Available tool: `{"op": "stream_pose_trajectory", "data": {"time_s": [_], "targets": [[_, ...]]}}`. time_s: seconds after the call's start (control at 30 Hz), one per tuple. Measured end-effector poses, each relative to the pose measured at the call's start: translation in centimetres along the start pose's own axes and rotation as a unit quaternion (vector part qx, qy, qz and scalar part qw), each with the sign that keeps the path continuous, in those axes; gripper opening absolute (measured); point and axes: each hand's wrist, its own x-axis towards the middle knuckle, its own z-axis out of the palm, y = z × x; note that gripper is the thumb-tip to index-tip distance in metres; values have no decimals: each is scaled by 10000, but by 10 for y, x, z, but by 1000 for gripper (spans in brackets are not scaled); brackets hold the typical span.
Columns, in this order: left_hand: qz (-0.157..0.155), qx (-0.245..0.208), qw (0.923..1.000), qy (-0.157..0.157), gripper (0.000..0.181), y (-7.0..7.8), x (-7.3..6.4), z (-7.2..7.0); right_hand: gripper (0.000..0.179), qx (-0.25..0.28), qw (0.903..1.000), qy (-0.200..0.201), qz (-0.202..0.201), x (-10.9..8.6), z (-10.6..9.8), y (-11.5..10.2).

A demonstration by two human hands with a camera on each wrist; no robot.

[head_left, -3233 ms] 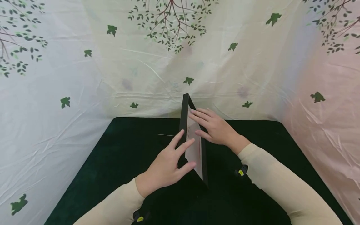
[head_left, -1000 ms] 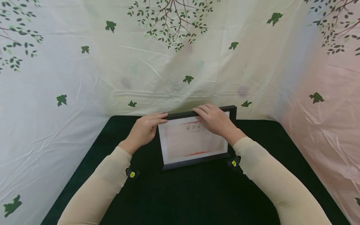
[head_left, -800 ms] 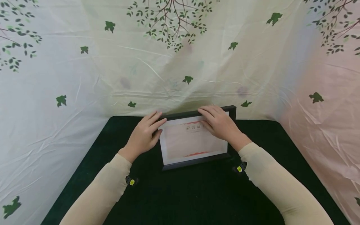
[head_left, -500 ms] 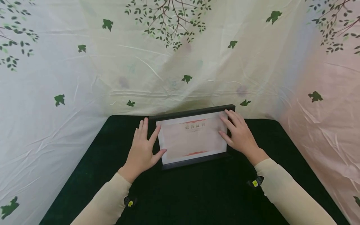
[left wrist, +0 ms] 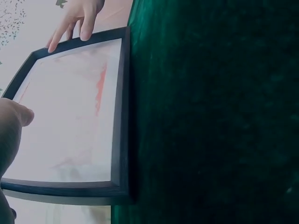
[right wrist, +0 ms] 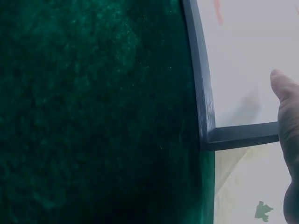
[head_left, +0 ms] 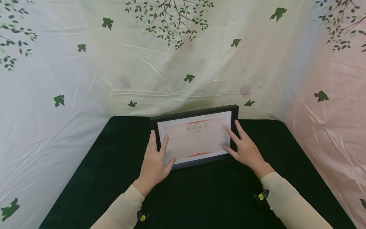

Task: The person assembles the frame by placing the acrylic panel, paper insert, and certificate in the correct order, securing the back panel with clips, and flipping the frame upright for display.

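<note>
A black picture frame stands leaning back at the far side of the green-covered table, facing me. Behind its pane is a pale pink certificate with red borders and gold characters. My left hand is at the frame's left side, fingers spread and mostly straight, the thumb in front of the lower left corner. At the right side is my right hand, its fingers extended along the edge and its thumb over the pane. In the left wrist view, the right hand's fingertips lie at the frame's side.
A dark green cloth covers the table. A pale curtain with printed branches and green birds hangs right behind the picture frame, and more of it closes off both sides. A small black device with a yellow mark sits at each wrist.
The picture frame has turned from edge-on to facing me. Both hands have moved from its top edge down to its two sides, the right hand shifting rightward.
</note>
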Motion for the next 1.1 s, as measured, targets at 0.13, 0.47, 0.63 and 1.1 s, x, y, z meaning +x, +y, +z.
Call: {"op": "stream_pose_trajectory", "data": {"time_s": [0.13,0.47,0.63,1.1], "targets": [[63,-122,9999,-100,89,1,0,3,76,100,9998,-173,-44,2,1,-1],[474,42,9985,-260,78,-8,16,2,91,30,9997,-219,47,11,8,-9],[767,260,9964,-245,77,-21,27,3,87,-261,9990,-303,178,16,9,-18],[1351,628,9882,-347,72,-56,46,16,87,-603,9979,-189,-155,13,9,-25]]}}
